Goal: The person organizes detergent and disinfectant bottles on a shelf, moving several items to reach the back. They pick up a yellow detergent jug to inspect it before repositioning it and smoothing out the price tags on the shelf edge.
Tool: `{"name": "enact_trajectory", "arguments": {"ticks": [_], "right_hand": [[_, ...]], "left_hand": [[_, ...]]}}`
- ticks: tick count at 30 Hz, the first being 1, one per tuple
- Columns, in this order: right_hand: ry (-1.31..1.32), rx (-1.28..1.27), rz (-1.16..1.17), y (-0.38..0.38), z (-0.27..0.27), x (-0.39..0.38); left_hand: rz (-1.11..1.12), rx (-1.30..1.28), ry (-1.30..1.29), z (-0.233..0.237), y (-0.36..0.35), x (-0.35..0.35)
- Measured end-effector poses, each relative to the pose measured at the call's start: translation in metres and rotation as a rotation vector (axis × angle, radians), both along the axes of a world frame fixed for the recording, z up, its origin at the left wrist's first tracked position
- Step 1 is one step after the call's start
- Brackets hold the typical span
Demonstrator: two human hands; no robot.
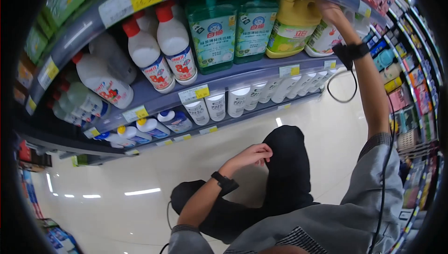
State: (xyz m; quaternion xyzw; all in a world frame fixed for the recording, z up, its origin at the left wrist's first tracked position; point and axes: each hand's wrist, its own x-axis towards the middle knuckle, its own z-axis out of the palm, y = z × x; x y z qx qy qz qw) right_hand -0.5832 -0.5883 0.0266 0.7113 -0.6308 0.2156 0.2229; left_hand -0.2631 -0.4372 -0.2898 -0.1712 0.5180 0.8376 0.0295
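Note:
My right hand (330, 13) reaches onto the upper shelf, by the top of a pale jug (322, 38) with a green and white label. Its fingers are hidden behind the shelf edge and the bottles, so I cannot see whether they grip the jug. Just left of it stands a yellow jug of dish soap (295, 25). Two green dish soap bottles (212, 37) are further left. Down by my bent knee, my left hand (255, 154) hangs with its fingers loosely curled in and nothing visible in them.
White bottles with red caps (176, 44) fill the shelf's left part. White tubes (238, 101) line the shelf below. Price tags (193, 94) run along the shelf edges (261, 74). A black cable (385, 165) runs along my right arm. Another stocked shelf (415, 86) stands at right.

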Motion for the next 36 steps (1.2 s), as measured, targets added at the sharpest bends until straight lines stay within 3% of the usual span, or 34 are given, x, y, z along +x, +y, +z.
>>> {"name": "enact_trajectory", "arguments": {"ticks": [13, 31, 36], "right_hand": [[-0.068, 0.027, -0.034, -0.039, 0.006, -0.034], [-0.112, -0.004, 0.044, -0.036, -0.007, -0.061], [-0.149, 0.020, 0.072, -0.051, -0.009, -0.078]], "left_hand": [[0.044, -0.010, -0.135, -0.003, -0.016, -0.001], [0.191, 0.068, 0.011, -0.004, -0.021, -0.001], [0.141, 0.029, 0.025, -0.008, -0.020, 0.002]]}}
